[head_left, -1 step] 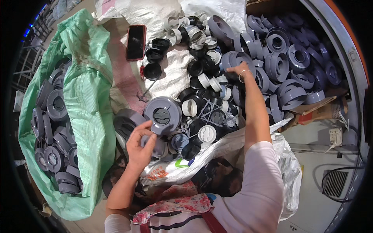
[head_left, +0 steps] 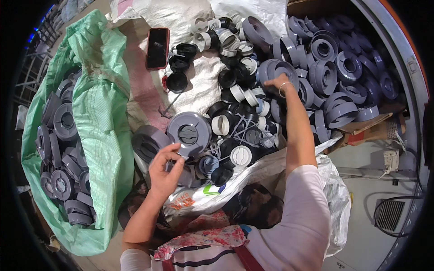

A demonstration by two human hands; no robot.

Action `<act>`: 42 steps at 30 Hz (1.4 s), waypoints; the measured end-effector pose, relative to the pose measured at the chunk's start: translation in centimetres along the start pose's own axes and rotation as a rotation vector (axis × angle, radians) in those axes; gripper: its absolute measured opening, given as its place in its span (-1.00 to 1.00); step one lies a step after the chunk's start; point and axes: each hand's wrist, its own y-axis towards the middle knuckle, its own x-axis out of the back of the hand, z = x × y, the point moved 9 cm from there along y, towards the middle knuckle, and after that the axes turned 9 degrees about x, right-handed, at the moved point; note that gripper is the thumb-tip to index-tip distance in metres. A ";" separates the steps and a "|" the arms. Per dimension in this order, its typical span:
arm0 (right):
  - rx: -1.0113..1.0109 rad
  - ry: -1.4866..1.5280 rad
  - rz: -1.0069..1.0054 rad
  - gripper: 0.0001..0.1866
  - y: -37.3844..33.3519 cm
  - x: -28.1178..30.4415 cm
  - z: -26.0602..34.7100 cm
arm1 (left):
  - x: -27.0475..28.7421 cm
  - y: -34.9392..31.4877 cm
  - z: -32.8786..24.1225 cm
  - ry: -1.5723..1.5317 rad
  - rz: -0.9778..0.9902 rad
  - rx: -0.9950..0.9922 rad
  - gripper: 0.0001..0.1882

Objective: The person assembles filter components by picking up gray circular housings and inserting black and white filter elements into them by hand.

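My right hand (head_left: 282, 84) reaches to the far edge of the pile and grips a round grey plastic cap (head_left: 267, 72). The thumb lies against its near side, while the other fingers are mostly hidden in its hollow. My left hand (head_left: 166, 170) hovers at the near left of the pile, fingers loosely bent and a gap between thumb and forefinger. Just beyond its fingertips lies a large grey cap with a dark round centre (head_left: 189, 133). A similar grey cap (head_left: 147, 143) leans left of that one. Small black and white caps, such as a white ribbed cap (head_left: 241, 156), fill the middle.
A green woven sack (head_left: 104, 135) with grey caps stands at the left. Many grey rings (head_left: 325, 72) fill a box at the far right. A phone in a red case (head_left: 158, 49) lies on the white sacking (head_left: 199, 86). A black cable (head_left: 376, 212) loops at the lower right.
My left hand has shifted slightly to the right, and its fingers are a little more curled. My right hand stays at the grey cap.
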 end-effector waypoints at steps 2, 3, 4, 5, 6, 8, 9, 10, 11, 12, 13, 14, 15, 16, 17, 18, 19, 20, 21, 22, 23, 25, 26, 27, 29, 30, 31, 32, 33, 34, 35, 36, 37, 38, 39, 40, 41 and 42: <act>0.063 0.027 0.158 -0.04 -0.7 -2.9 -1.0 | -1.1 0.1 0.3 0.027 0.065 -0.002 -0.90; 0.170 -0.068 0.242 -0.04 -1.8 -3.5 0.5 | -1.3 -0.1 0.3 0.040 0.090 -0.003 -0.89; 0.206 -0.045 0.308 -0.05 -3.5 -4.2 1.1 | -1.5 -0.2 0.5 0.043 0.119 0.025 -0.88; 0.258 0.047 0.343 -0.05 -6.1 -4.0 2.8 | -1.7 -0.3 0.7 0.040 0.144 0.054 -0.87; 0.306 0.139 0.377 -0.04 -8.9 -4.1 4.0 | -2.1 -0.5 1.0 0.036 0.171 0.085 -0.86; 0.458 -0.102 0.501 -0.14 -13.6 -6.9 3.6 | -3.3 -0.9 1.6 -0.039 0.235 0.143 -0.84; 0.447 -0.186 0.572 -0.21 -16.5 -7.1 5.0 | -4.0 -1.4 3.1 -0.099 0.293 0.249 -0.85; 0.434 -0.269 0.639 -0.27 -19.7 -7.2 6.6 | -4.6 -2.0 4.4 -0.158 0.354 0.353 -0.85; 0.580 -0.336 0.527 -0.33 -21.9 -7.1 8.2 | -5.1 -2.6 5.4 -0.159 0.386 0.468 -0.83; 0.715 -0.408 0.408 -0.40 -24.2 -6.7 9.6 | -6.0 -3.0 5.6 -0.209 0.471 0.612 -0.77; 0.852 -0.361 0.397 -0.37 -27.1 -6.7 11.6 | -6.4 -3.1 5.4 -0.385 0.410 0.638 -0.72; 0.991 -0.310 0.391 -0.34 -29.9 -6.4 13.8 | -6.6 -3.3 5.4 -0.562 0.342 0.664 -0.67; 1.158 -0.195 0.460 -0.31 -32.7 -6.7 15.9 | -7.0 -3.8 5.0 -0.737 0.374 0.759 -0.55; 1.324 -0.073 0.530 -0.28 -35.1 -6.7 17.7 | -7.4 -4.0 6.2 -0.875 0.422 0.834 -0.58; 1.201 0.136 0.677 -0.36 -34.7 -6.9 18.4 | -6.9 -3.9 5.9 -0.888 0.397 0.897 -0.59; 1.061 0.344 0.814 -0.43 -33.7 -7.2 19.0 | -6.4 -3.9 5.6 -0.899 0.374 0.962 -0.60; 0.909 0.549 0.943 -0.50 -32.4 -7.6 19.7 | -5.7 -3.7 5.4 -0.938 0.335 0.964 -0.63; 0.630 0.652 0.770 -0.64 -28.0 -7.9 19.1 | -5.0 -3.5 5.9 -0.966 0.352 0.938 -0.66; 0.730 0.397 0.368 -0.69 -23.9 -5.6 20.2 | -3.6 -3.1 5.9 -0.860 0.266 0.866 -0.65; 0.590 0.305 0.143 -0.69 -18.7 -6.3 17.8 | -2.7 -2.6 5.5 -0.753 0.203 0.793 -0.63; 0.693 0.098 -0.149 -0.61 -15.2 -5.6 16.4 | -2.5 -1.8 4.7 -0.554 0.212 0.679 -0.59; 0.409 -0.060 -0.047 -0.39 -10.0 -8.8 12.9 | -1.6 -0.8 3.2 -0.149 0.188 0.454 -0.52; 0.370 -0.099 -0.031 -0.43 -8.6 -9.9 11.4 | -1.7 -0.3 0.0 0.251 0.155 0.015 -0.34; 0.336 -0.168 0.010 -0.48 -8.1 -10.7 10.4 | -2.6 -0.5 -1.5 0.412 0.224 -0.167 -0.29; 0.407 -0.312 -0.030 -0.59 -7.9 -11.3 11.0 | -3.2 -1.1 -2.4 0.540 0.234 -0.297 -0.25; 0.512 -0.400 -0.113 -0.66 -8.8 -10.3 12.3 | -2.1 -0.7 -1.2 0.378 0.173 -0.145 -0.25; 0.642 -0.428 -0.187 -0.77 -10.0 -9.3 13.6 | -1.2 -0.3 0.2 0.216 0.113 0.004 -0.25; 0.719 -0.395 -0.313 -0.84 -11.4 -7.3 14.6 | -0.6 -0.1 1.6 0.045 0.052 0.149 -0.25; 0.748 -0.294 -0.303 -0.83 -12.3 -6.2 15.0 | -0.6 0.2 2.6 -0.186 0.108 0.341 -0.33; 0.774 -0.193 -0.293 -0.81 -13.2 -5.0 15.3 | -0.8 0.1 3.5 -0.301 0.113 0.475 -0.44; 0.768 0.039 -0.180 -0.80 -15.4 -4.0 16.8 | -1.1 0.0 3.6 -0.543 0.105 0.547 -0.50; 0.746 0.267 -0.067 -0.78 -18.1 -3.4 18.1 | -1.9 -0.2 3.6 -0.787 0.101 0.613 -0.55; 0.794 0.354 0.004 -0.78 -20.4 -3.4 18.9 | -2.8 -0.1 3.2 -0.889 0.155 0.588 -0.56; 0.783 0.323 0.074 -0.79 -22.9 -3.6 20.2 | -3.8 -0.4 3.6 -0.933 0.254 0.616 -0.56; 0.785 0.306 0.081 -0.79 -24.7 -3.8 20.9 | -4.3 -0.6 3.6 -0.996 0.284 0.608 -0.55; 0.784 0.346 0.151 -0.76 -26.2 -4.4 21.6 | -4.5 -0.8 3.1 -1.058 0.310 0.596 -0.54; 0.831 0.303 0.189 -0.66 -27.2 -4.8 22.0 | -4.2 -0.9 2.5 -1.031 0.321 0.570 -0.53; 0.878 0.259 0.226 -0.54 -28.2 -5.1 22.5 | -3.8 -1.0 1.8 -1.005 0.332 0.544 -0.51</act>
